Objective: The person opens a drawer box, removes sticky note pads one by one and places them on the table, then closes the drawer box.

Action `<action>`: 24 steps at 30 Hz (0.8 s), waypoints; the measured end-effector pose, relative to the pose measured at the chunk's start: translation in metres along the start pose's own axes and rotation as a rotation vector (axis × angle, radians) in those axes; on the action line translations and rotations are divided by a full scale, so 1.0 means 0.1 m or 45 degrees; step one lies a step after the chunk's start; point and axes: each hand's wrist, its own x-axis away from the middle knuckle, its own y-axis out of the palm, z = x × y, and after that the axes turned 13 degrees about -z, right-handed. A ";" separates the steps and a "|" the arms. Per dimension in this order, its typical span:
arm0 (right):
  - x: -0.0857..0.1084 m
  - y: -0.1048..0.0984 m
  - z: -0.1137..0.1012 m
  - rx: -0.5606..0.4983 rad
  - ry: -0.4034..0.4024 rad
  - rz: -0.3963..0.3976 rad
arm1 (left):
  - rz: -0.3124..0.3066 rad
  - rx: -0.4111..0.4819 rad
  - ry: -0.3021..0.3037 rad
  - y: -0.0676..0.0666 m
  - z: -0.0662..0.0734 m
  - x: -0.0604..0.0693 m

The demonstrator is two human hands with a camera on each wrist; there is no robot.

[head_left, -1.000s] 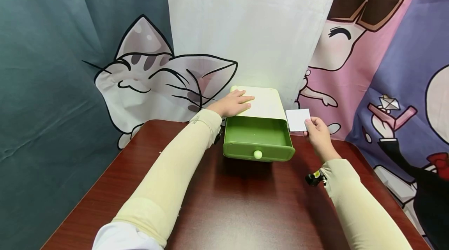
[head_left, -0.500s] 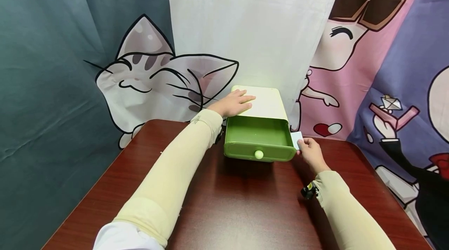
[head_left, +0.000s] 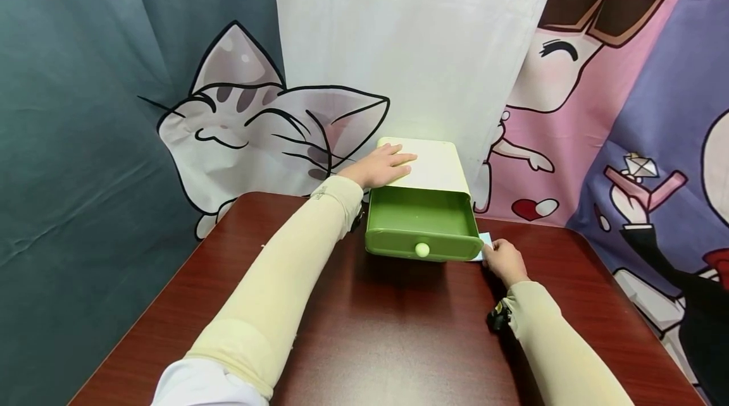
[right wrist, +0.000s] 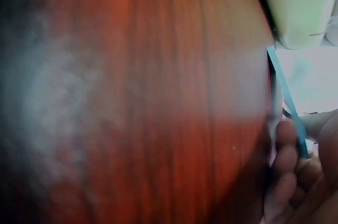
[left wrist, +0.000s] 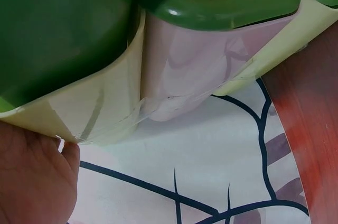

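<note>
Since the earlier frame, the white card (head_left: 485, 239) and the right hand (head_left: 505, 260) have dropped from beside the box top to low beside the drawer; the left hand has stayed in place.

From the left, the left hand (head_left: 378, 167) lies flat on the box (head_left: 437, 162), fingers spread, gripping nothing. If that palm lifted or slid, the box might shift or tip forward, since its green drawer (head_left: 393, 243) hangs well out in front, weight and round knob (head_left: 422, 250) included. A bump to the drawer front could also jog it.

Next comes the card, just right of the drawer and partly hidden by its side, low over the brown table (head_left: 398, 336). The right hand pinches it between thumb and fingers. A sideways move could catch the card on the drawer's corner and bend it, or a loose pinch could let it slip.

As for writing, small dark lettering on the left sleeve (head_left: 273, 267), near the wrist, is too tiny to read. No brand is legible on the drawer front.
</note>
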 end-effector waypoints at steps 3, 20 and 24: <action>0.01 -0.04 -0.02 0.186 0.017 0.023 | 0.004 0.016 -0.009 0.00 0.00 0.00; -0.01 -0.01 0.04 0.134 0.093 0.063 | -0.012 0.024 -0.017 0.00 0.02 0.00; -0.02 -0.03 0.06 0.037 0.094 0.062 | -0.022 0.038 -0.018 0.00 0.01 0.00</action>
